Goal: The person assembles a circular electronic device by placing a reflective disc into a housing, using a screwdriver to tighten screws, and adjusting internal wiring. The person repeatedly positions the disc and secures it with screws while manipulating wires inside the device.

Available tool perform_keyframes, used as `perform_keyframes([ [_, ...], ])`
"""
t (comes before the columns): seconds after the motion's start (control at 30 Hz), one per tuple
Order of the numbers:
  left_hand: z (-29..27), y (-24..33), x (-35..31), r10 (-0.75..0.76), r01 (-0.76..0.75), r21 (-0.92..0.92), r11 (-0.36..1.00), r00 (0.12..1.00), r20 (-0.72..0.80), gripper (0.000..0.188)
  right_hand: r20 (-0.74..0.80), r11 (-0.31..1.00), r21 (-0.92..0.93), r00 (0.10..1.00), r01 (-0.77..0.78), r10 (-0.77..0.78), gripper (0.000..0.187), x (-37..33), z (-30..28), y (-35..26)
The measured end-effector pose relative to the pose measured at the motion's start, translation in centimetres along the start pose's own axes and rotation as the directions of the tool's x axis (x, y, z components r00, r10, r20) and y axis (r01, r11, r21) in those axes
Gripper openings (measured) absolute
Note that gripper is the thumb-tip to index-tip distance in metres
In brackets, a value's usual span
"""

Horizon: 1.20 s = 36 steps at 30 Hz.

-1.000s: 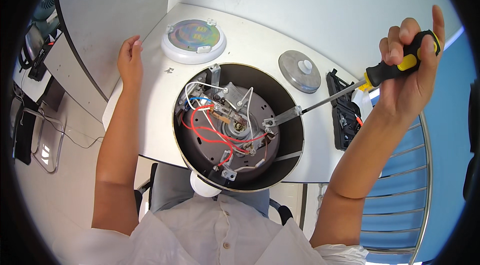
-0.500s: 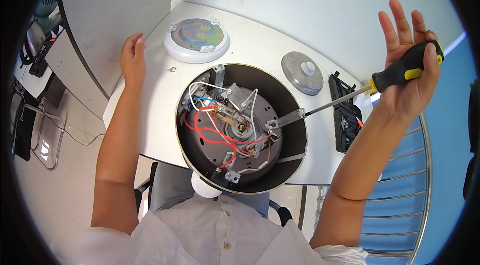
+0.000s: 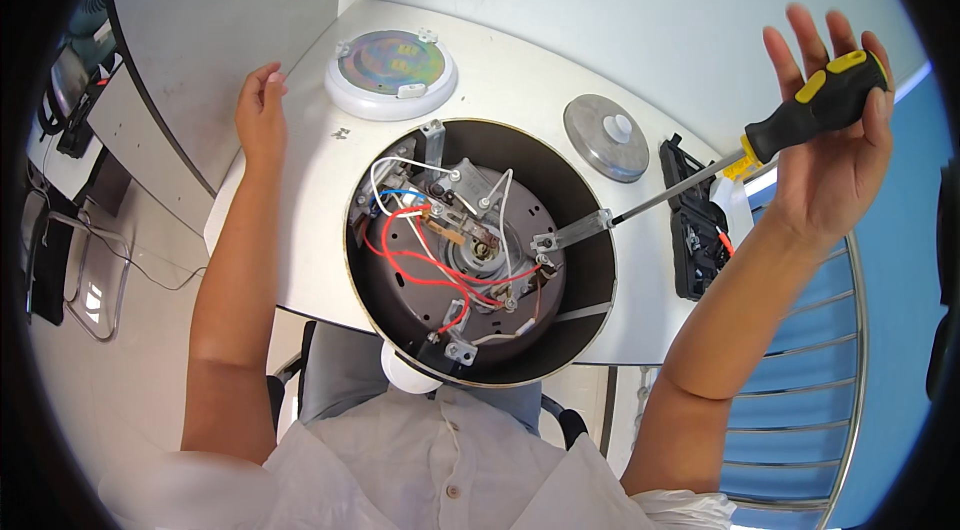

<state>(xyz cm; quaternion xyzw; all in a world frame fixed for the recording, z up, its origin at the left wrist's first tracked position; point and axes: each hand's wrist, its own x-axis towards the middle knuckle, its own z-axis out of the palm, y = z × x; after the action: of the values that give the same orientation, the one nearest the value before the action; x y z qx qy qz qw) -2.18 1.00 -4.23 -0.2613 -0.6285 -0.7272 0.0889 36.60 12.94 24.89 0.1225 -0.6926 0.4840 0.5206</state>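
Observation:
My right hand (image 3: 835, 155) holds a black and yellow screwdriver (image 3: 815, 110) by its handle, with several fingers stretched up past it. Its long shank slopes down leftward, and the tip meets a metal bracket (image 3: 580, 230) at the right rim of a round appliance body (image 3: 590, 330). Inside that open body are red, white and blue wires, metal brackets and a dark round plate (image 3: 420, 295). My left hand (image 3: 262, 115) is raised left of the body, over the table's left side, its fingers curled toward the thumb; whatever they hold, if anything, is hidden.
On the white table (image 3: 310, 230) lie a round white-rimmed lid (image 3: 390, 110), small screws (image 3: 341, 133) and a metal disc with a white knob (image 3: 605, 140). An opened black tool case (image 3: 690, 230) lies at right. A grey partition (image 3: 220, 30) borders the left; a metal rail (image 3: 850, 360) stands at right.
The screwdriver handle has turned, so more yellow faces up. My right hand has rotated with it and moved slightly right. The left hand is nearly still.

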Motion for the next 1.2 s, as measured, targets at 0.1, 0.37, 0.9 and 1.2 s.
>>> perform_keyframes([
  [0.1, 0.0, 0.3, -0.1, -0.017, 0.017, 0.012, 1.000, 1.000, 0.004, 0.028, 0.099, 0.936, -0.283, 0.977, 0.210, -0.189, 0.031, 0.5, -1.5, 0.0],
  [0.37, -0.1, 0.5, -0.1, -0.064, 0.064, -0.031, 0.997, 0.998, 0.003, 0.029, 0.314, 0.997, 0.077, 0.949, -0.007, -0.017, 0.033, 0.2, 0.4, 0.3],
  [0.9, 0.0, 1.0, -0.3, -0.042, 0.042, 0.009, 0.999, 0.999, -0.011, 0.028, -0.099, 0.999, 0.030, 0.995, -0.012, 0.015, 0.034, 0.3, -2.2, 0.6],
  [1.2, -0.1, 0.4, 0.0, 0.007, -0.006, 0.022, 1.000, 1.000, -0.021, 0.026, 0.264, 0.979, 0.191, 0.965, -0.066, 0.014, 0.045, 0.4, -0.3, 0.8],
])
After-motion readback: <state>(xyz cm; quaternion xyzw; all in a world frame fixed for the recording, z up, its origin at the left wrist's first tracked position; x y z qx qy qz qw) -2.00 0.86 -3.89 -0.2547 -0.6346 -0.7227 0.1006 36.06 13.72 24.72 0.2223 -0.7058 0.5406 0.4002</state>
